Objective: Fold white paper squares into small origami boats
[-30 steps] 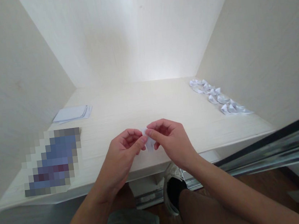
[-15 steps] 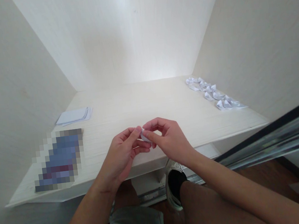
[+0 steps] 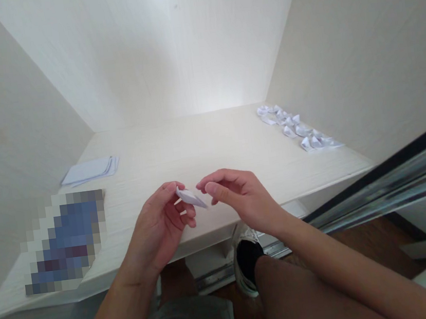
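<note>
My left hand (image 3: 161, 223) pinches a small folded white paper piece (image 3: 190, 197) between thumb and fingers, just above the near edge of the pale wooden shelf (image 3: 204, 150). The paper's pointed end sticks out to the right. My right hand (image 3: 236, 195) hovers right beside that tip with its fingers curled and thumb against forefinger; it seems to have let go of the paper, and I cannot see anything in it.
A row of several small folded white paper shapes (image 3: 297, 129) lies along the shelf's right wall. A thin stack of flat white sheets (image 3: 89, 170) sits at the left. A blurred blue object (image 3: 66, 242) lies near the left front edge. Below are my knee and shoe (image 3: 246, 259).
Both hands had pinched the folded paper together. Now the hands have drawn slightly apart, the left one keeps the paper and the right one has come off it. The view shifted a little.
</note>
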Demonstrator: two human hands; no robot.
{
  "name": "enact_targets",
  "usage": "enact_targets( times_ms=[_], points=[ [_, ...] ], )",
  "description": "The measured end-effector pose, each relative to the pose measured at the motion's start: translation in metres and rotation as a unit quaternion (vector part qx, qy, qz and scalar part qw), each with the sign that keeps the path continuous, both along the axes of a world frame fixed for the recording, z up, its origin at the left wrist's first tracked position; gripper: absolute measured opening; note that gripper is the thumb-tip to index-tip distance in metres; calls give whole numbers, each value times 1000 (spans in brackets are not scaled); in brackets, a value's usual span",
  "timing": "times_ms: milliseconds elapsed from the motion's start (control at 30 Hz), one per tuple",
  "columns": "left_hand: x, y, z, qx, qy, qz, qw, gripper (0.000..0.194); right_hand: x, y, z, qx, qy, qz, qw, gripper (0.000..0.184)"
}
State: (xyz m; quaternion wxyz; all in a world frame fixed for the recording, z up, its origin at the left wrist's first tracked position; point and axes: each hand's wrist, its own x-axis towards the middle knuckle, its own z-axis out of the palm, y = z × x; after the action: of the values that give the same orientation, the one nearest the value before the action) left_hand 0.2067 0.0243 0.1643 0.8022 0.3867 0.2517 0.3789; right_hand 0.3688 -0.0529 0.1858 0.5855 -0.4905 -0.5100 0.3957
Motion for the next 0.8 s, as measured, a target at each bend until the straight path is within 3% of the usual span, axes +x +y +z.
enact_targets(
  times_ms=[233,433,567,700,800],
  points=[
    [-13,-5,3,-45,-52,-33,997,16,6,-8,-6,-76,112,138,981,19],
    [-18,-10,3,-33,-58,-68,995,13,3,-12,-2,-85,147,190,967,21],
    [-23,-11,2,-15,-36,-69,997,16,0,-14,2,-80,123,176,973,17],
    [-29,-13,2,-2,1,-58,998,23,-1,-17,9,-45,14,122,991,22],
    [-31,-14,4,11,26,-41,999,26,-1,-19,11,-34,-24,136,990,27]
  ],
)
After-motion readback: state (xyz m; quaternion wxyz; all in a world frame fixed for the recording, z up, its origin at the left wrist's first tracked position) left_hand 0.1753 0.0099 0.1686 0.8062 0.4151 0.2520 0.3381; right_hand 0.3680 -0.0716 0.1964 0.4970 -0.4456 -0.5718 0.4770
